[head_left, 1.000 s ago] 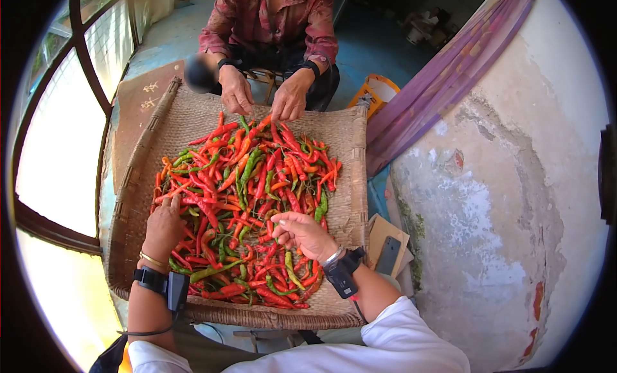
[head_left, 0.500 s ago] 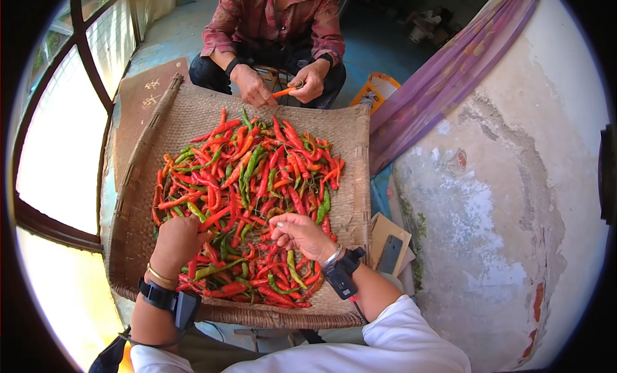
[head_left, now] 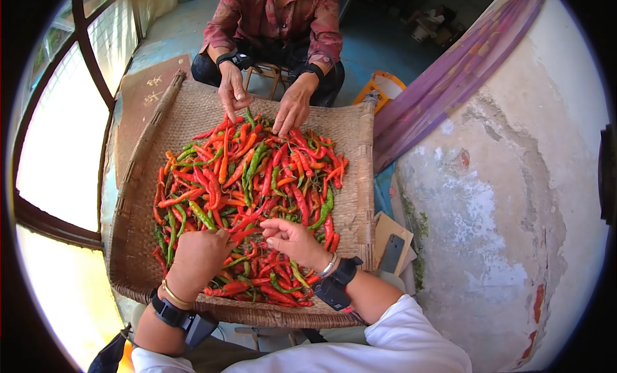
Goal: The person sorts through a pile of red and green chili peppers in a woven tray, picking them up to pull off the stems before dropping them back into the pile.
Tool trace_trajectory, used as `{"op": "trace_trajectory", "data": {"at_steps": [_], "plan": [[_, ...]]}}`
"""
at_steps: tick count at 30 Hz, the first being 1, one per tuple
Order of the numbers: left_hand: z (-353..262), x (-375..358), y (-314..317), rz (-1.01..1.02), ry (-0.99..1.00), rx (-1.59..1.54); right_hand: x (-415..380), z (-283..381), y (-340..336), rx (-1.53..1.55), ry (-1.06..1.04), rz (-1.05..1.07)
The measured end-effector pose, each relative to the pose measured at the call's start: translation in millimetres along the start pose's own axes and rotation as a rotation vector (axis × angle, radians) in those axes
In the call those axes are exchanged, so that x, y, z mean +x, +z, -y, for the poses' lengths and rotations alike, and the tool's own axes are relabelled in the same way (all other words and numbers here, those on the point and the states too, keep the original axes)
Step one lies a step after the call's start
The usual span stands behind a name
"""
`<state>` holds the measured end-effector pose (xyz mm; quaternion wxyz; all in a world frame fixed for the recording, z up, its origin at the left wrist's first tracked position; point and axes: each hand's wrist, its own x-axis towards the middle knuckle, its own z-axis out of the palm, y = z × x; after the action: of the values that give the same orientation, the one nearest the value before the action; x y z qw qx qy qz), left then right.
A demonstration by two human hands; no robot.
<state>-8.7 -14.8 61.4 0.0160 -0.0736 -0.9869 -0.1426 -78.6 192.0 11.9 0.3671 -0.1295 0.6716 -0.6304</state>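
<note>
A woven tray (head_left: 350, 148) bears a heap of red, orange and green chili peppers (head_left: 254, 174). My left hand (head_left: 202, 254), with a gold bangle at the wrist, is closed over the near left part of the heap, its fingertips by a red pepper (head_left: 243, 235). To its right, my right hand (head_left: 292, 241) has its fingers curled together above the peppers; whether anything small is between them is hidden. Small red peppers lie below and between both hands.
Across the tray sits a co-worker (head_left: 276, 26) in a red patterned shirt, both hands over the heap's far edge. A phone (head_left: 391, 253) lies on a board at the right. Beyond are a purple curtain (head_left: 450, 71), an orange container (head_left: 385, 87) and a wall (head_left: 475, 244).
My left hand has moved right and nearer to me, and my right hand slightly left. The co-worker's hands have parted and come down to the heap; the orange pepper they held has left them.
</note>
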Motion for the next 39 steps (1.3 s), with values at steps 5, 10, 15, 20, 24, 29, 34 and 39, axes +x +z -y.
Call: {"op": "trace_trajectory", "data": {"at_steps": [5, 10, 15, 20, 24, 29, 34, 39], "plan": [[-11, 1, 22, -0.009, 0.180, -0.031, -2, -13, 13, -0.460, -0.341, 0.154], [-11, -3, 37, 0.104, 0.177, 0.048, -3, -31, 15, -0.808, -0.346, 0.343], [-11, -5, 52, 0.209, 0.258, 0.097, -7, -31, 20, -0.852, -0.344, 0.407], [-10, -6, 51, 0.238, 0.290, 0.092, -12, -17, 23, -0.865, -0.223, 0.449], [-9, -4, 61, 0.201, 0.351, 0.066, -8, -33, 22, -0.946, -0.263, 0.483], [-12, 2, 54, 0.302, 0.357, 0.059, -9, -44, 23, -0.943, -0.371, 0.382], [-13, -4, 64, 0.243, 0.293, 0.143, -10, -51, 24, -0.986, -0.400, 0.381], [-13, 3, 61, 0.257, 0.303, 0.215, -10, -50, 24, -1.060, -0.412, 0.362]]}}
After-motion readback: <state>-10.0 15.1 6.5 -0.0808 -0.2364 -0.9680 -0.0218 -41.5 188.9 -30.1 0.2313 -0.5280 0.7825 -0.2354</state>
